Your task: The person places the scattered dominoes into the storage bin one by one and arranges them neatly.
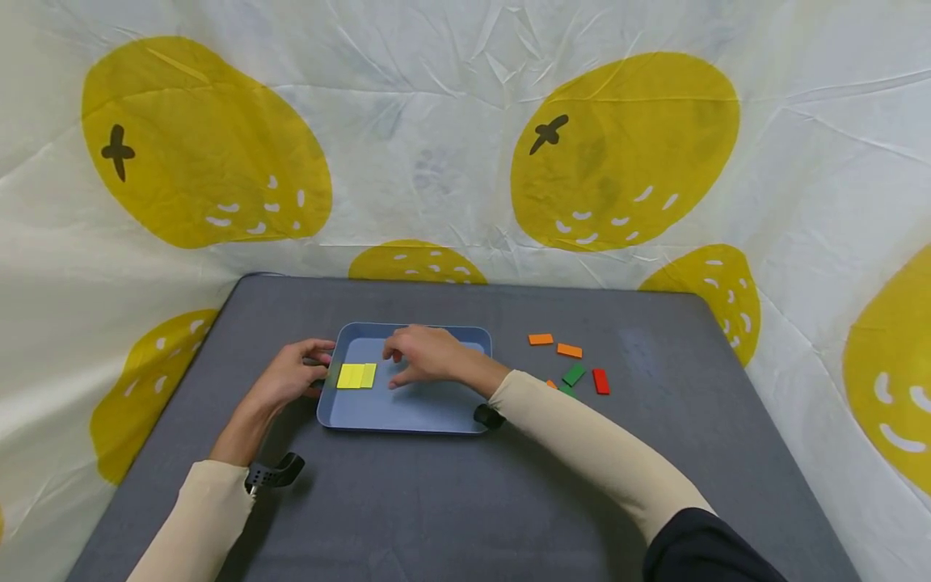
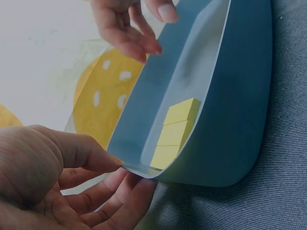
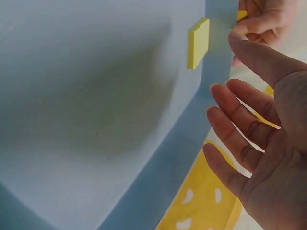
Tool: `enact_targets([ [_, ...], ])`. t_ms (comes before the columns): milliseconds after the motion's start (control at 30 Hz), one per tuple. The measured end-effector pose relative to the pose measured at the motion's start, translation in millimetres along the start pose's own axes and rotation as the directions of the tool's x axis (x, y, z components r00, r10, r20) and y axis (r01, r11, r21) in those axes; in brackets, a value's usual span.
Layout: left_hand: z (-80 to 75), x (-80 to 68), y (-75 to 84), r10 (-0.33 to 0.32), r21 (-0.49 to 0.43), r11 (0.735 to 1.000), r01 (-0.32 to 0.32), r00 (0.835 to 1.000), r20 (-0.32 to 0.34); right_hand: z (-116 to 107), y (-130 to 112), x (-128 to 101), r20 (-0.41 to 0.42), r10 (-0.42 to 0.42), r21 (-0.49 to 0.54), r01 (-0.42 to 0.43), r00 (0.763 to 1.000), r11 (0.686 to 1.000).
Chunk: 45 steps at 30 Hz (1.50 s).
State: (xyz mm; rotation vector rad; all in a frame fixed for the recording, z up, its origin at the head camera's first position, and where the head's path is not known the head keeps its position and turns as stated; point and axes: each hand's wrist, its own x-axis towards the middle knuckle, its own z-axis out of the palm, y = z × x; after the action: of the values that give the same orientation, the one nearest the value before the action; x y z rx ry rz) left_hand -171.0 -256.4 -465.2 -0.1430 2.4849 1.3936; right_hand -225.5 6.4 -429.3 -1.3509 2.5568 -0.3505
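A blue tray [image 1: 429,416] lies on the table, with three flat yellow tiles [image 1: 356,376] side by side near its left end. My left hand [image 1: 289,373] is at the tray's left end; in the left wrist view its thumb and fingers pinch the rim. Over the middle of the tray hovers my right hand [image 1: 429,356], fingers spread apart and holding nothing. The right wrist view shows its palm [image 3: 273,158] and a yellow tile [image 3: 198,43] beyond the fingertips.
Right of the tray lie orange tiles [image 1: 570,351], green tiles [image 1: 574,374] and a red tile [image 1: 600,381]. Part of this group is hidden by the right sleeve [image 1: 582,436]. A white cloth with yellow fruit shapes [image 1: 625,153] hangs behind the grey table [image 1: 407,501].
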Motion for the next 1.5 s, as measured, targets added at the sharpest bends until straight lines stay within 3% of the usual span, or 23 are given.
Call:
enact_targets([
  [167, -0.2, -2.1, -0.3, 0.025, 0.005, 1.0, -0.025, 1.0, 0.004, -7, 6, -13, -0.004, 0.03, 0.068, -0.03, 1.0, 0.997],
  [600, 0.5, -0.3, -2.0, 0.023, 0.022, 0.999, -0.023, 1.0, -0.007, -19, 25, -48, -0.083, 0.086, 0.134, -0.075, 0.993, 0.988],
  [1100, -0.1, -2.7, -0.6, 0.024, 0.018, 1.0, -0.024, 1.0, 0.002, -32, 54, -86, -0.156, 0.16, 0.288, -0.11, 0.975, 0.951],
  [1500, -1.7, -1.0, 0.3, 0.015, 0.014, 1.0, -0.015, 1.0, 0.01, -41, 72, -113, -0.185, 0.217, 0.335, -0.146, 0.958, 0.931],
])
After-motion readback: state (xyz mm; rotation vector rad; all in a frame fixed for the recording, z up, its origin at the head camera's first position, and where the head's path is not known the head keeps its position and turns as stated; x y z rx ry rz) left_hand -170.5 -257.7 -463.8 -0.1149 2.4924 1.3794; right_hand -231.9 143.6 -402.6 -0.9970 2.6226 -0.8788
